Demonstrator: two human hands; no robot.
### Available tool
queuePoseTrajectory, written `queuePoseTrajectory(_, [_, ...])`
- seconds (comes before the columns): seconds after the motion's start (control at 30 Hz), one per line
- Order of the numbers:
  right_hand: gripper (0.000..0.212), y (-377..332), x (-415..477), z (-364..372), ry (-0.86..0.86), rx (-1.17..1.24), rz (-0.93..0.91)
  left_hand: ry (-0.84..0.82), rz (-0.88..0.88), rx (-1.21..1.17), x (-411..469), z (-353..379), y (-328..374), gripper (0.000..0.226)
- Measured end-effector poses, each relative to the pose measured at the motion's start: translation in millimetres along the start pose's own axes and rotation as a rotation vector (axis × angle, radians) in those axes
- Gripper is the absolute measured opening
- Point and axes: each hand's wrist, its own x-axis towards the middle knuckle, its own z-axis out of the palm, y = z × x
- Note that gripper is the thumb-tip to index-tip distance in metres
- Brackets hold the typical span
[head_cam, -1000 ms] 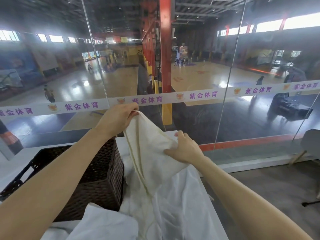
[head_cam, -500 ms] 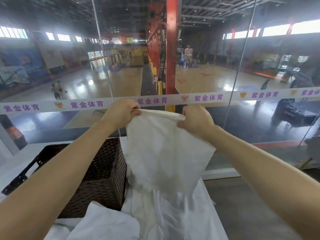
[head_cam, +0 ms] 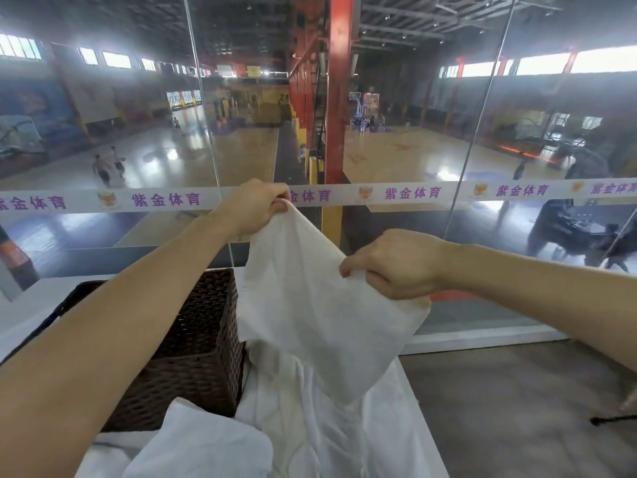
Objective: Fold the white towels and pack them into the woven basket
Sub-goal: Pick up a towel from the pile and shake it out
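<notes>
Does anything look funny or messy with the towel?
Yes. The held towel has a faint yellowish stain by the right hand, and it hangs lopsided because the left hand pinches its corner higher.

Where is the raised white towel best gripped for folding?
At its two top corners, from above. The left hand pinches one corner of the white towel high; the right hand grips its edge lower, so it hangs slanted, probably needing a shift toward the corner.

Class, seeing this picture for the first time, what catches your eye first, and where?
A white towel hangs mid-frame, gripped by the left hand at its top corner and the right hand lower down. A dark woven basket stands left of it, before a glass wall.
</notes>
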Motion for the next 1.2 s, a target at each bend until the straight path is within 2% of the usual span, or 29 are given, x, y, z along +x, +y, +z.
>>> queuePoseTrajectory(0.07, [0.039, -1.9, -2.5, 1.9, -0.019, -0.044, -0.087, 0.009, 0.028, 0.0, 2.7, -3.4, 1.7, 0.017])
queuePoseTrajectory(0.1, [0.036, 1.1, -1.4, 5.2, 0.042, -0.112, -0.153, 0.01, 0.037, -0.004, 3.1, -4.9, 2.6, 0.018])
queuePoseTrajectory(0.17, [0.017, 8.6, 2.1, 6.6, 0.22, -0.307, -0.3, 0.005, 0.054, -0.002, 3.7, -7.3, 2.6, 0.018])
queuePoseTrajectory(0.23, [0.005, 9.4, 7.4, 4.7, 0.262, -0.395, -0.399, -0.007, 0.045, 0.007, 3.4, -7.5, 0.9, 0.018])
queuePoseTrajectory(0.37, [0.03, -1.0, 15.9, 12.5, 0.123, -0.325, -0.518, -0.01, 0.05, -0.005, -4.3, -7.6, -0.5, 0.01])
queuePoseTrajectory(0.5, [0.016, 13.4, 27.4, 8.7, 0.271, -0.242, -0.271, 0.028, 0.065, -0.048, -14.5, -1.0, -3.9, 0.016])
queuePoseTrajectory(0.6, [0.012, 23.5, 35.3, 1.0, 0.403, -0.169, -0.094, 0.051, 0.004, -0.129, -19.8, 2.2, -14.1, 0.023])
queuePoseTrajectory(0.7, [0.017, 27.3, 41.9, 1.5, 0.483, -0.178, 0.023, 0.053, -0.063, -0.237, -27.1, 4.7, -3.4, 0.026])
queuePoseTrajectory(0.87, [0.023, 25.6, 52.3, -2.7, 0.534, -0.149, 0.157, 0.049, -0.059, -0.43, -32.5, -4.0, 22.6, 0.022])
queuePoseTrajectory(0.97, [0.028, 25.1, 55.4, -5.3, 0.53, -0.123, 0.236, 0.034, -0.069, -0.528, -30.7, -9.1, 29.4, 0.042])
queuePoseTrajectory(1.07, [0.027, 26.8, 58.5, -6.0, 0.522, -0.064, 0.33, 0.039, -0.073, -0.355, -23.7, -8.3, 29.1, 0.062])
queuePoseTrajectory(1.2, [0.024, 26.9, 63.3, -8.2, 0.575, 0.025, 0.425, 0.155, 0.01, -0.272, -12.7, -5.0, 27.1, 0.024])
